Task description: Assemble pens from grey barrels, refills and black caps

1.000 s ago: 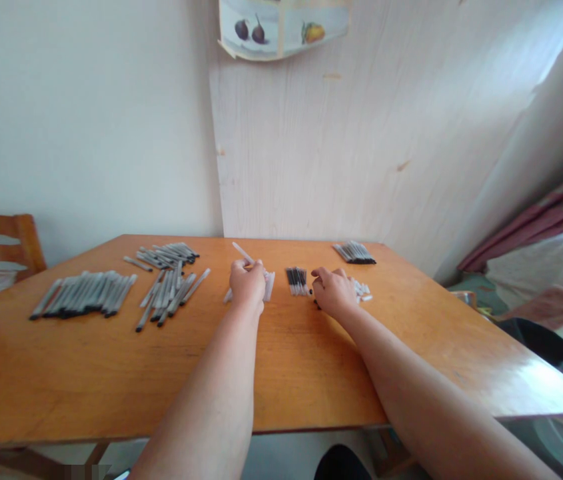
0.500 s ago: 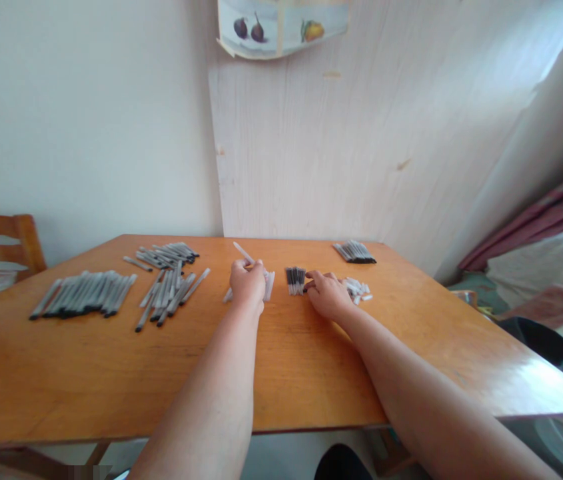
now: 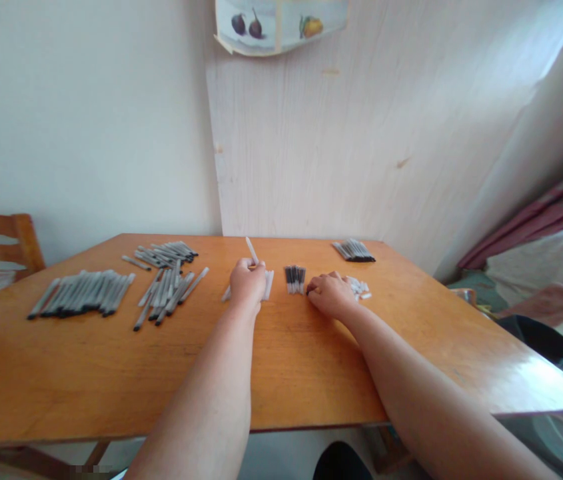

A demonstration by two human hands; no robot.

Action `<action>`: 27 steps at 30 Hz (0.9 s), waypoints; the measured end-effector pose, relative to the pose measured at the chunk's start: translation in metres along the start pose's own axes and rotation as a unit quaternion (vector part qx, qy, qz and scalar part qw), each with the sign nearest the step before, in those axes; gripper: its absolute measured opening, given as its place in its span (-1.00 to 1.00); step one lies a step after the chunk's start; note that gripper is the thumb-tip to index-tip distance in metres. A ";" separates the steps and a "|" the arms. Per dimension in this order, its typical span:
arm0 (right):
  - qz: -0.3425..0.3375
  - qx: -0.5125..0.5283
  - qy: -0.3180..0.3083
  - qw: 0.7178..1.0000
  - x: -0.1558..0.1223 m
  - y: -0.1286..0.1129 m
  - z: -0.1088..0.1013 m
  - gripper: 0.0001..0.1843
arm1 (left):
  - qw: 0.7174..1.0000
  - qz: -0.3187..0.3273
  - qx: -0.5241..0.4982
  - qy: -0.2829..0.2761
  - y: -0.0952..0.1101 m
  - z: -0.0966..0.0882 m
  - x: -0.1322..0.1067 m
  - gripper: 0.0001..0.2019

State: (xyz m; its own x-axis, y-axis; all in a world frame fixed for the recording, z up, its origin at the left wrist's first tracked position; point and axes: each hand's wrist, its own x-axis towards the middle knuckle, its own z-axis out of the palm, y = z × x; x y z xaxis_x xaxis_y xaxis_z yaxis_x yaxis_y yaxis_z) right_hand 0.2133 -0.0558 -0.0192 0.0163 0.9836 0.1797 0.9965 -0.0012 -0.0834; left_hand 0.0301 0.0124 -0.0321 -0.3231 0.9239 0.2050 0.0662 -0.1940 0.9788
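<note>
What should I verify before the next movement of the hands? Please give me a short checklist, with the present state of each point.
1. Left hand grips the translucent tube: ok, one end sticks out above the fingers.
2. Right hand has a firm hold on something: cannot tell, the hand itself hides its grasp.
3. Black-and-clear sticks lie between the two hands: ok.
4. Small white pieces are fully visible: not ok, the right hand partly covers them.
5. Loose pens left of the left hand are neatly aligned: not ok, they lie crossed.
</note>
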 end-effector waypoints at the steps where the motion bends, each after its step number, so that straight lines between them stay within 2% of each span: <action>1: 0.003 0.000 0.000 1.000 0.000 0.001 -0.001 -0.71 | 1.000 0.011 0.007 -0.006 -0.002 -0.001 0.001 -0.89; 6: 0.022 0.015 0.009 1.000 -0.001 0.008 -0.006 -0.68 | 0.998 0.050 0.025 -0.015 -0.007 -0.005 0.004 -0.94; 10: 0.004 0.029 0.006 1.000 -0.001 0.011 -0.008 -0.66 | 0.988 0.082 0.116 -0.055 -0.008 -0.009 0.006 -0.94; 15: -0.020 0.018 -0.006 1.000 -0.002 0.011 -0.009 -0.68 | 0.984 0.076 0.157 -0.043 0.003 -0.016 0.000 -0.92; 17: -0.008 0.017 0.009 1.000 -0.002 0.012 -0.009 -0.68 | 0.963 0.088 0.246 -0.057 0.011 -0.019 -0.004 -0.98; 21: 0.020 0.028 0.034 0.999 -0.002 0.013 -0.008 -0.68 | 0.885 0.118 0.441 -0.092 0.018 -0.021 -0.010 -0.83; 27: 0.046 0.061 0.060 0.995 0.000 0.015 -0.007 -0.70 | 0.820 0.147 0.539 -0.127 0.017 -0.019 -0.017 -0.88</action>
State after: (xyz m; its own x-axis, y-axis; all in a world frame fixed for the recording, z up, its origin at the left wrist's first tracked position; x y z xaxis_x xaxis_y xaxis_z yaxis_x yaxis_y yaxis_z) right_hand 0.2286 -0.0566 -0.0139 0.1250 0.9514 0.2815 0.9729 -0.0619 -0.2227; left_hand 0.0186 -0.0125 -0.0191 0.0538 0.9549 0.2919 0.9457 -0.1425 0.2921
